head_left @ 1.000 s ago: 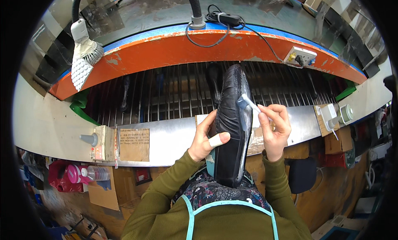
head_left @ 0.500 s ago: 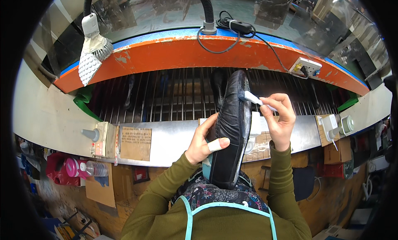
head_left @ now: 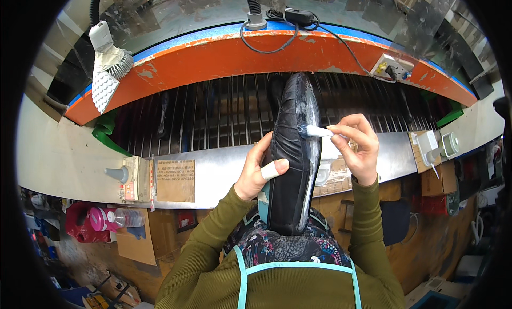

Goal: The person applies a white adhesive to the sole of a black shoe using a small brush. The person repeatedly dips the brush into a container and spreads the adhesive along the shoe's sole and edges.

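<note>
A black leather shoe upper [head_left: 286,189] stretched over a shoe last stands lengthwise in front of me, its lower end by my lap. My left hand [head_left: 255,173] is wrapped round its left side, with the white-taped thumb pressed on the leather. Part of the teal last [head_left: 263,202] shows below that hand. Between thumb and fingers, my right hand [head_left: 360,149] pinches a small white brush [head_left: 320,132]. The brush tip touches the upper near its right edge, at mid-length. A whitish coating [head_left: 311,181] runs along that right edge.
Beyond the metal ledge [head_left: 218,165] lies a rack of metal rods [head_left: 202,117] with other dark shoes [head_left: 274,90]. An orange beam [head_left: 181,77] crosses behind it. A lamp [head_left: 109,63] hangs at left; a white container [head_left: 424,146] stands at right.
The brush has moved down along the upper's edge and slightly left, with my right hand following. My left hand keeps its grip on the shoe. The view has shifted a little.
</note>
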Demonstrator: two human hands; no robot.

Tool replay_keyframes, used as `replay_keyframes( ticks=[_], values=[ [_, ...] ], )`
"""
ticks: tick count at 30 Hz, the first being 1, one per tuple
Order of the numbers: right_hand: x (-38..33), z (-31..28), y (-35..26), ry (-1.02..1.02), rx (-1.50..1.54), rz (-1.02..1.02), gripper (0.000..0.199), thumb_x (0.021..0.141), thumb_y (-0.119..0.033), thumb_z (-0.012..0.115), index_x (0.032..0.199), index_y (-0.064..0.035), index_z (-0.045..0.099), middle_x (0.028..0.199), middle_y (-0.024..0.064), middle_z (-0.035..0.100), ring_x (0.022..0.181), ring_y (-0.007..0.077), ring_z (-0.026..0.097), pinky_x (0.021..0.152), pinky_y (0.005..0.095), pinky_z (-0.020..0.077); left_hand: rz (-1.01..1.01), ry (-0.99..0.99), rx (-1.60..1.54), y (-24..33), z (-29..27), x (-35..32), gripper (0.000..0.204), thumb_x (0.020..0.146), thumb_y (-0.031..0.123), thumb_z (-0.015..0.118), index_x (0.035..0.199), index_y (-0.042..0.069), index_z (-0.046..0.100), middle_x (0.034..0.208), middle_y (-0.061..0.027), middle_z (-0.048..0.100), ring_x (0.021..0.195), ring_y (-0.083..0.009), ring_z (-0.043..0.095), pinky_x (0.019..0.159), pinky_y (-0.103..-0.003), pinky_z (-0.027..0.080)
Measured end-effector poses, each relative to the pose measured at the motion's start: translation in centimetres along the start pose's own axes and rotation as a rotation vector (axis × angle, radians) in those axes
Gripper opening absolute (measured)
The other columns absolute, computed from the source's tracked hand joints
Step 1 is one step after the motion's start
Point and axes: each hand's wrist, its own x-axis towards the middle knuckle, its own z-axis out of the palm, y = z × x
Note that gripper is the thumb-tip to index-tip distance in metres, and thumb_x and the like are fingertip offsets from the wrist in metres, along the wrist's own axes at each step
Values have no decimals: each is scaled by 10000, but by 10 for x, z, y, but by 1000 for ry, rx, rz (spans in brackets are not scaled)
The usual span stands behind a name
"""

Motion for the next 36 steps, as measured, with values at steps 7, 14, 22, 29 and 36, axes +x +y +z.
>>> replay_keyframes(
  ticks=[7,14,22,29,36],
  values=[
    [-13,1,3,-26,-12,26,164,771,-63,752,933,-80,747,859,18,583,626,85,513,607,234,401,-26,30,-14,0,2,-2,774,778,417,688,1354,-18,406,1216,-134,571,1097,-213,584,973,-340,456],
    [-29,4,4,-14,38,66,176,783,-65,742,958,-79,746,881,32,585,666,96,539,586,228,432,-41,39,-130,-6,0,-6,662,828,282,680,1369,2,422,1246,-84,558,1139,-163,529,1007,-298,385],
    [-43,3,-2,-36,117,145,190,783,-30,729,972,-51,738,888,53,584,734,123,588,587,235,479,-54,90,-130,-9,1,-6,674,806,364,695,1332,18,454,1191,-82,570,1092,-170,549,975,-308,424],
    [-54,5,-7,-50,113,148,187,777,-26,731,963,-41,737,883,56,589,738,128,592,612,243,496,-41,122,-142,-12,-2,-6,689,806,399,689,1329,21,450,1178,-95,573,1072,-178,566,953,-313,447],
    [-51,18,-3,197,21,204,173,807,-40,723,980,-32,731,902,47,578,716,107,566,595,229,465,-4,86,-245,-20,-4,-4,636,836,377,647,1323,20,448,1188,-105,574,1072,-191,575,949,-319,451]
  ],
)
